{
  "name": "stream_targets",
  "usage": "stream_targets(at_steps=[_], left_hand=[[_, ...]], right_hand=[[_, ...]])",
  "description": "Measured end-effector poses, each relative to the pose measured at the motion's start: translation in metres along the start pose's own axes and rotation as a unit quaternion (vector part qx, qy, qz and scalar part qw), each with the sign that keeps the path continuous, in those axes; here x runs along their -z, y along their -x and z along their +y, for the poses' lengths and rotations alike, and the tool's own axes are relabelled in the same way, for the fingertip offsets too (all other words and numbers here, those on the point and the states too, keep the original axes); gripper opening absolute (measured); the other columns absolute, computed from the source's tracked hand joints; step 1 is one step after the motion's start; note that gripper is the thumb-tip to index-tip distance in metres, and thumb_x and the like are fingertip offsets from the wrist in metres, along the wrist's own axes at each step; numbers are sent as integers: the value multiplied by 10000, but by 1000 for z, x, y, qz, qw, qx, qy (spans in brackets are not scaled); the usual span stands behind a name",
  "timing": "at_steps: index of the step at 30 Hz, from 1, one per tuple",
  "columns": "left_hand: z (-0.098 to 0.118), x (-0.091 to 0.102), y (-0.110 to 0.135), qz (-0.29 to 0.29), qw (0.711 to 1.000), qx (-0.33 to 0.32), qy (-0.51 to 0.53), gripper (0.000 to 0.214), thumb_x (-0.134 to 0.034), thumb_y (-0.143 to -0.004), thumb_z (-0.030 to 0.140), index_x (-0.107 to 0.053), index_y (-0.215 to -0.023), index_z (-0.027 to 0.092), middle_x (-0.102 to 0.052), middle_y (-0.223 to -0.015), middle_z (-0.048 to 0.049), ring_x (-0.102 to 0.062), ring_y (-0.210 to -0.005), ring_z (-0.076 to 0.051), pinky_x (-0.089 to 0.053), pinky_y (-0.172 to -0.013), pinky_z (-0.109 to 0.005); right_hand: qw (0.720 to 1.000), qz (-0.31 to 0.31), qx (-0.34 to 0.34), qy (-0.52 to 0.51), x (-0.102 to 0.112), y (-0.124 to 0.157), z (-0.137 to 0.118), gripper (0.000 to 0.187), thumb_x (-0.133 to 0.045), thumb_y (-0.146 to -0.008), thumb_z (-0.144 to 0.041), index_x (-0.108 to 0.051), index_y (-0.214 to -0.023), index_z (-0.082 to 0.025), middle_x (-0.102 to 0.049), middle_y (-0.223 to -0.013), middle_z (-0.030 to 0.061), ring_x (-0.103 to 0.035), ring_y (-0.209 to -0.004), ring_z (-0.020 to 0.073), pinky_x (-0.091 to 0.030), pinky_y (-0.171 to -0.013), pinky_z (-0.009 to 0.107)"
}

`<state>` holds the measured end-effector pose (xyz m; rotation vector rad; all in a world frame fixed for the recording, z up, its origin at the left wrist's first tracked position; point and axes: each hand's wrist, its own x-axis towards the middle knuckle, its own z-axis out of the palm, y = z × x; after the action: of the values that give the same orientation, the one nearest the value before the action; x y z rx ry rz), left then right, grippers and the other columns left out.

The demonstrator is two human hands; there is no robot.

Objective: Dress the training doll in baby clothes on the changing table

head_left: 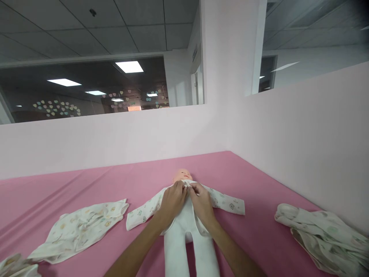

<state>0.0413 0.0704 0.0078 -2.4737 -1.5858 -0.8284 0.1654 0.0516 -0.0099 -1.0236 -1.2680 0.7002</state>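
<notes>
A baby doll (pixel 182 175) lies on its back on the pink table cover (pixel 253 181), head away from me, white legs toward me. It wears a white printed baby garment (pixel 227 202) with sleeves spread to both sides. My left hand (pixel 172 201) and my right hand (pixel 202 203) rest on the doll's chest. The fingertips of both hands are pinched together on the garment's neck opening just under the doll's chin.
A second printed garment (pixel 82 227) lies flat on the left. A bundle of similar clothes (pixel 323 234) lies at the right by the pale pink partition wall (pixel 302 154). More fabric (pixel 13 266) shows at the bottom left corner.
</notes>
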Motion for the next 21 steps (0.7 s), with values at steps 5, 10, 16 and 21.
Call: stream_targets(at_steps=[5,10,16,21], left_hand=[[0,-2,-1,-4,999,13,30,180,-345,-934,196,-430,-776,210,-590,-795,-29,-497,-639,-175,-225,-572,-296],[3,0,0,-3,997,28,70,166,-384,-881,156,-406,-724,208,-558,-729,-8,-421,-594,-151,-212,-573,-293],[0,11,-4,-39,982,45,182,199,-441,-837,233,-392,-647,202,-504,-648,32,-387,-598,-127,-243,-567,-259],[-11,18,-8,-113,938,67,321,246,-444,-832,331,-411,-631,194,-389,-592,55,-342,-558,-100,-255,-523,-229]], right_hand=[[1000,4,4,30,-1,0,1,171,-487,-821,-284,-634,-790,-201,-665,-794,13,-578,-773,181,-417,-720,274],[999,-7,0,45,-1,5,-5,204,-499,-821,-309,-653,-741,-203,-662,-751,14,-580,-761,186,-423,-713,272],[998,-19,16,55,-2,4,-5,286,-448,-861,-324,-691,-771,-201,-664,-721,15,-578,-732,183,-432,-711,272],[997,-41,31,63,-3,2,-1,267,-459,-845,-303,-687,-756,-197,-677,-744,19,-592,-735,185,-444,-709,279]])
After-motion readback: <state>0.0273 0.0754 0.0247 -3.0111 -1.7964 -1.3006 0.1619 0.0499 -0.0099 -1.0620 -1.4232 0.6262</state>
